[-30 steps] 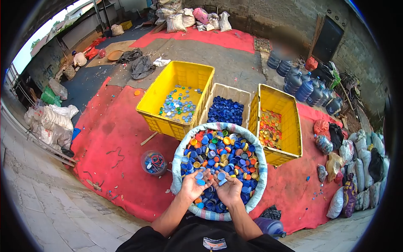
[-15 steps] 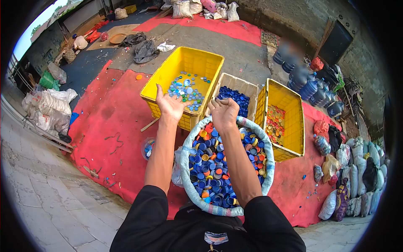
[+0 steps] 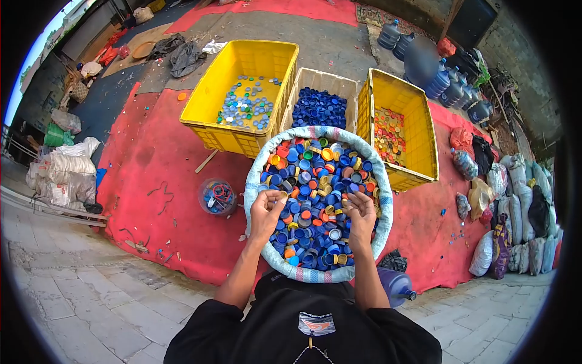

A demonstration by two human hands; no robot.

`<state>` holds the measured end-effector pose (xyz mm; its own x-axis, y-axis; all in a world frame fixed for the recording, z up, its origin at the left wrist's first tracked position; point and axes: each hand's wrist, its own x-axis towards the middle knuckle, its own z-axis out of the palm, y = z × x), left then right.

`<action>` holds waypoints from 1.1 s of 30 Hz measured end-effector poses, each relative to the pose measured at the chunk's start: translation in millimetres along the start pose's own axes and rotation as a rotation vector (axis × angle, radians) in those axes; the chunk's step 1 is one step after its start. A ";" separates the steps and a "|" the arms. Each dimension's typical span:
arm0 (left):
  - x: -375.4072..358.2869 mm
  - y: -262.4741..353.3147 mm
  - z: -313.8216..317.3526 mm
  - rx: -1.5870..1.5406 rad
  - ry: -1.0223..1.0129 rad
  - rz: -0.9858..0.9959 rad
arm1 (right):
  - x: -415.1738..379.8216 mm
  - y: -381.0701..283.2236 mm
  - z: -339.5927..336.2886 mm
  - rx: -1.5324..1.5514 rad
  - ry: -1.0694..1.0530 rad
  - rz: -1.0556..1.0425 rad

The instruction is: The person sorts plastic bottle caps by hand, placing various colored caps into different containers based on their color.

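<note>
A round basket with a cloth-wrapped light-blue rim [image 3: 254, 164] stands in front of me, full of mixed bottle caps [image 3: 309, 203], mostly blue with some orange and yellow. Over its left side is my left hand [image 3: 267, 212], fingers loosely bent and thumb apart. My right hand [image 3: 361, 213] hovers over the right side, its fingers bent and spread. No cap shows in either hand. Beyond the basket, a yellow crate [image 3: 209, 124] contains pale, clear and green caps. A whitish crate [image 3: 328, 77] holds dark blue caps, and another yellow crate [image 3: 418, 121] has orange-red ones.
A clear tub [image 3: 218, 197] with small items sits on the red mat [image 3: 154, 206] left of the basket. A large water bottle [image 3: 397, 285] lies by my right elbow. Stuffed sacks [image 3: 515, 206] line the right side, and several water jugs [image 3: 439, 82] stand behind.
Both hands have come back from near the left yellow and whitish crates to above the basket. The right hand, shut before, now has its fingers apart. My view has tilted down.
</note>
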<state>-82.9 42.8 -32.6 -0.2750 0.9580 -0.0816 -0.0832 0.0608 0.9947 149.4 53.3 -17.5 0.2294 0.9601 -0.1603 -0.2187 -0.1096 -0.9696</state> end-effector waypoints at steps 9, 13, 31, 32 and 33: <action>-39.1 -19.1 36.0 0.671 -0.196 0.315 | -29.0 15.8 -7.8 -1.070 -0.234 -0.488; -42.0 -24.1 36.9 0.724 -0.116 0.305 | -23.5 19.1 5.2 -1.201 -0.242 -0.500; -46.2 -23.4 46.2 0.870 -0.243 0.403 | -16.8 22.9 0.7 -1.132 -0.233 -0.403; -45.7 -22.0 46.5 0.871 -0.274 0.421 | -15.6 22.0 -3.5 -1.007 -0.218 -0.355; -44.8 -18.8 47.3 0.872 -0.306 0.437 | -14.8 20.9 -6.1 -0.882 -0.203 -0.306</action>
<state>-23.7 12.0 -44.7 0.1527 0.9683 0.1976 0.7254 -0.2456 0.6430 147.3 35.3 -36.5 -0.0293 0.9965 0.0780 0.6362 0.0788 -0.7675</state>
